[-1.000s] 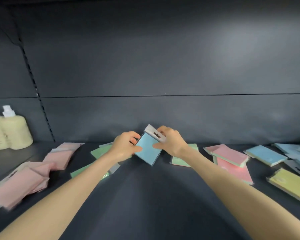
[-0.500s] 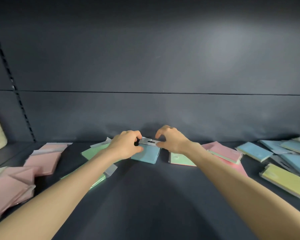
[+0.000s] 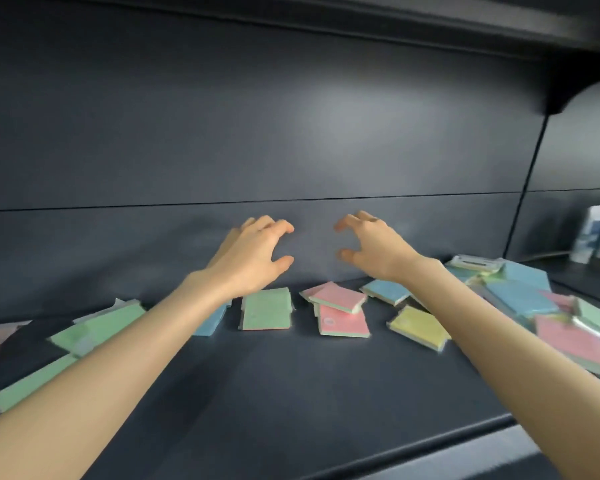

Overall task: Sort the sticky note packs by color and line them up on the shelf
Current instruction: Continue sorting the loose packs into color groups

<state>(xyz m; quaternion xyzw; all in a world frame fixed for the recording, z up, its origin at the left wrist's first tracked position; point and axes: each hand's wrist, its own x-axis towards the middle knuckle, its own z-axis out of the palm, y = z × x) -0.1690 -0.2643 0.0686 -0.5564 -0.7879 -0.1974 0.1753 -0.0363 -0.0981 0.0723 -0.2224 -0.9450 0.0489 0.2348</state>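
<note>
Blue pack [image 3: 209,322] just set down; my left hand [image 3: 253,258], right hand [image 3: 373,251] lifted, empty, fingers loose; sorting continues.

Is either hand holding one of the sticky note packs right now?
No: the left hand and the right hand are both raised with fingers loosely spread and nothing between them.

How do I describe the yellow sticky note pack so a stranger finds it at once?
Start at the dark shelf board, then the person's right forearm crossing it. Just left of that forearm lies the yellow sticky note pack, askew; the neighbouring pink pack and blue pack differ in colour.
</note>
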